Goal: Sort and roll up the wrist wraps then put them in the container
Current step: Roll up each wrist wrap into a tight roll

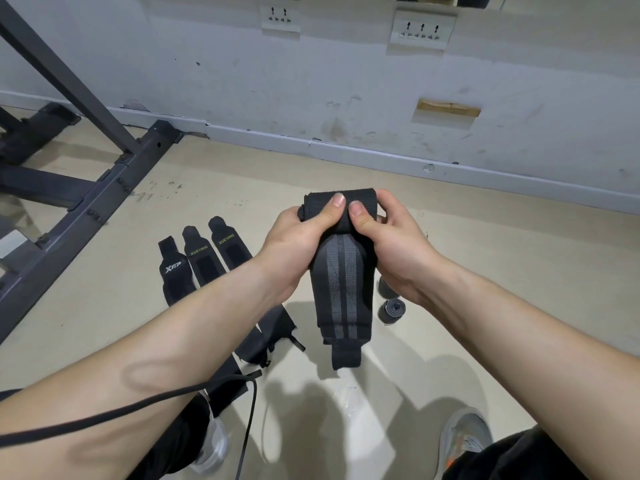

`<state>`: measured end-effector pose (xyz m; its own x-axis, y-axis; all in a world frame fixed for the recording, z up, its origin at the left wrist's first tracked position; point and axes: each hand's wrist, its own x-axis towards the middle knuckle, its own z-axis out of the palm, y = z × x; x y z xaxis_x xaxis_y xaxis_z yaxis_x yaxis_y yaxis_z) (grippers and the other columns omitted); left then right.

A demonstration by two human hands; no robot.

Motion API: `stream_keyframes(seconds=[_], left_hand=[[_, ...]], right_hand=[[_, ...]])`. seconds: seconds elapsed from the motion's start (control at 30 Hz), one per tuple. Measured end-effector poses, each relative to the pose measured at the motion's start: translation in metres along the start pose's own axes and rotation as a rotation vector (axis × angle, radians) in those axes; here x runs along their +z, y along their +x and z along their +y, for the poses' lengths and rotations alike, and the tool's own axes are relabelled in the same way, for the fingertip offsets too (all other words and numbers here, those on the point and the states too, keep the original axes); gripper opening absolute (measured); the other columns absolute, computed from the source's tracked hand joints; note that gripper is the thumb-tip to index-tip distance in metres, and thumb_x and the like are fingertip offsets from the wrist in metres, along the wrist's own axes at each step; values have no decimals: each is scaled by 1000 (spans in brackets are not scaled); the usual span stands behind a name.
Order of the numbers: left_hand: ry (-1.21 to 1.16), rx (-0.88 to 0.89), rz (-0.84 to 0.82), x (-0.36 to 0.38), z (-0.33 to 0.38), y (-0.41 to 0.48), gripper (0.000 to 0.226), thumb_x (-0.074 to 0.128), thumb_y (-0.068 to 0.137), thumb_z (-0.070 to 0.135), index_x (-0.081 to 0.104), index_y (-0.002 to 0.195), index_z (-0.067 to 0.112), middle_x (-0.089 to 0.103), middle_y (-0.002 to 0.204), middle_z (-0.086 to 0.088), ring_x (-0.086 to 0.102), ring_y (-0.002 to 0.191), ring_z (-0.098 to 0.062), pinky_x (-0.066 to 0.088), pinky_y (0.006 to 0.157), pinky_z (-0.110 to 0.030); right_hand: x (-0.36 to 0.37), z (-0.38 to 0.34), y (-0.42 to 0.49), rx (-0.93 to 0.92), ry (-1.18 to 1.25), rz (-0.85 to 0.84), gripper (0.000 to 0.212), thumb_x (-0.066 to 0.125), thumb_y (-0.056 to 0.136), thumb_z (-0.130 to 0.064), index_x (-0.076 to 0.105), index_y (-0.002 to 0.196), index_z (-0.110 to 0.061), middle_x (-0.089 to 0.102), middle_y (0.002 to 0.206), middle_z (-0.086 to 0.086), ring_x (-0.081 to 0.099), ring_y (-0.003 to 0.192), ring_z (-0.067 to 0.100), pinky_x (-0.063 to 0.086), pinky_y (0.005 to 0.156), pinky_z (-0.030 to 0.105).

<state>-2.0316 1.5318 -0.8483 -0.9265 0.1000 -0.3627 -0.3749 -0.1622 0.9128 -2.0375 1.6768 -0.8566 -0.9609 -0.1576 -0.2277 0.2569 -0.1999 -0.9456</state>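
**Rolling step, early in one wrap.** The wrap (341, 282) is held in the air mid-scene, above the floor (502, 271). Its far end, at 12 o'clock, is turned over into a short roll. The striped length and its narrow tab hang toward 6 o'clock.

The left hand (294, 240) and right hand (393, 244) each take one side of that roll. The thumbs press side by side on top and the fingers go round the back, so both grips are closed on the wrap.

**On the floor.**
- Three flat wraps (201, 261) lie in a row at 9 o'clock, unrolled.
- More dark wraps (273, 332) lie at 7 o'clock, partly hidden by the left forearm.
- Two rolls (393, 310) stand close together at 4 o'clock, one half hidden behind the right wrist.
- A rack (104, 188) stands at 10 o'clock.

No container can be made out.

**Judgement.** Sorting appears done and two wraps rolled, with several left. The next move likely calls for both thumbs to turn the roll down the hanging length. The edges should stay level and the cloth taut, so that the roll does not skew or loosen.
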Motion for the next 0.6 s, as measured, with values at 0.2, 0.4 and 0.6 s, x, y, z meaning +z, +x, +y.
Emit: stream_keyframes(seconds=[0.2,0.4,0.6], left_hand=[[-130,7,95,-3,11,-3,41,64,99,32,67,122,-3,76,112,-19,74,104,-34,59,95,-45],[-365,3,238,-12,20,3,42,61,102,36,66,122,-1,75,112,-20,75,101,-35,61,88,-53],[-150,85,419,-8,5,8,43,67,98,34,49,128,9,69,121,-12,71,107,-27,60,91,-44]], right_hand=[[1,-1,-5,85,-132,-26,35,64,98,-41,59,119,-14,77,91,-5,74,81,12,57,72,32],[9,19,-12,95,-279,-140,28,66,100,-29,60,124,-16,77,108,1,76,94,15,60,79,28],[17,30,-14,30,-369,-110,19,64,101,-24,53,117,-24,73,112,-3,72,103,14,57,96,40]])
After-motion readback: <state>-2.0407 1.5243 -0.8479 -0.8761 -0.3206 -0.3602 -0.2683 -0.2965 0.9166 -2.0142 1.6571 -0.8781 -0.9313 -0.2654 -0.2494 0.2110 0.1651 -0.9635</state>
